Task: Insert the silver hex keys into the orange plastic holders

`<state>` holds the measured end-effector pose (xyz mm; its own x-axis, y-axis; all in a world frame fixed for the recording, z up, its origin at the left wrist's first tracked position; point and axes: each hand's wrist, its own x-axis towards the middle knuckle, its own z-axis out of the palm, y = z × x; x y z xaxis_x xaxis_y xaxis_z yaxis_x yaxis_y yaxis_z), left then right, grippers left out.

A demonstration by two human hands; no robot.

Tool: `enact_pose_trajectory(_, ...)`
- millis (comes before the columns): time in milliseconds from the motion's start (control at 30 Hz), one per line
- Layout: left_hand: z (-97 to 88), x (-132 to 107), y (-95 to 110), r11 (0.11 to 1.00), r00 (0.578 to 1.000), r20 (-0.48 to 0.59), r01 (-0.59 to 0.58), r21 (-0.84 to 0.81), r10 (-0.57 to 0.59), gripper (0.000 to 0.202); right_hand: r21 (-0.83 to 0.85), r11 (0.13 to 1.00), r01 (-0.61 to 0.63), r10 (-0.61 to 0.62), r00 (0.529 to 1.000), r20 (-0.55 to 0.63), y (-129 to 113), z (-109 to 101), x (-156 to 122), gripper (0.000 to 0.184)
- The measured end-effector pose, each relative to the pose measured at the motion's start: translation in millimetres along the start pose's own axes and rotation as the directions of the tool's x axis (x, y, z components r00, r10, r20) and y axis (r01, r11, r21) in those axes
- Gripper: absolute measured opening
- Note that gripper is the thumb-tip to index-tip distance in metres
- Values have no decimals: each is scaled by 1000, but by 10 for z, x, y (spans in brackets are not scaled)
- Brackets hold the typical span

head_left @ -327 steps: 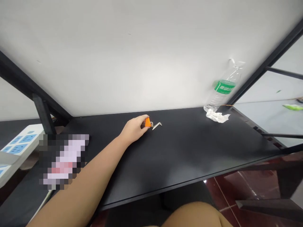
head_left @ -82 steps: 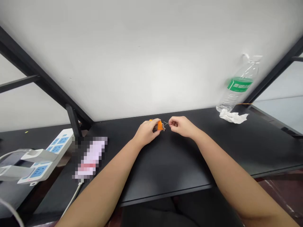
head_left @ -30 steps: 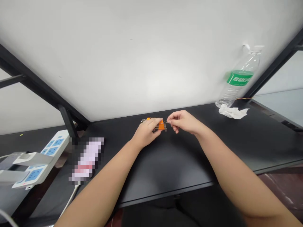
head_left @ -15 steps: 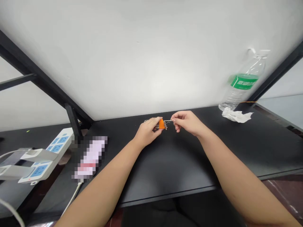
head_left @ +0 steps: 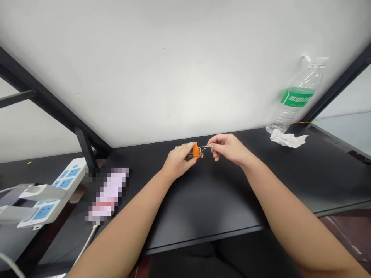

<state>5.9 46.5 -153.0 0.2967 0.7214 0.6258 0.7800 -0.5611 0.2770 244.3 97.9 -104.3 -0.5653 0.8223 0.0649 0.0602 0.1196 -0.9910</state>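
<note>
My left hand (head_left: 180, 159) is closed round an orange holder (head_left: 196, 150) carrying several thin metal hex keys. Bent key ends stick out on its right side; the fingers hide much of the rest. Thumb and forefinger of my right hand (head_left: 222, 147) pinch the right end of one slim hex key (head_left: 204, 146), which runs level between the two hands. Its left end meets the holder, but how deep it sits there is hidden. Both hands are above the back part of the black table (head_left: 208, 208).
On the right, a clear bottle with a green label (head_left: 298, 97) leans near the wall beside a crumpled tissue (head_left: 288, 139). To the left lie a blurred-out phone (head_left: 108, 195) on a white cable (head_left: 86, 243) and a power strip (head_left: 62, 193) with plugged-in chargers. Black frame bars (head_left: 55, 106) slant along the left.
The view has shifted slightly, moving the scene a little to the left. Both hands keep their grips, with the hex key still spanning between them.
</note>
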Motion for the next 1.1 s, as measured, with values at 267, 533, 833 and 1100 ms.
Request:
enact_pose_trajectory(267,-6,5,25,1000,1000,18,1,8,-1,45,-9,1000,-4,4,1000,4,3,-5,-2,19)
enact_pose_trajectory(533,-4,9,18,1000,999,32,-7,19,7,43,-10,1000,-10,11,1000,20,11,-23,0,17)
enact_pose_trajectory(833,-7,15,29,1000,999,36,-11,25,10,42,44,999,-31,31,999,15,15,4,10,19)
enact_pose_trajectory(1100,0,7,9,1000,1000,21,-1,10,0,43,73,997,-25,24,1000,8,18,-13,10,21)
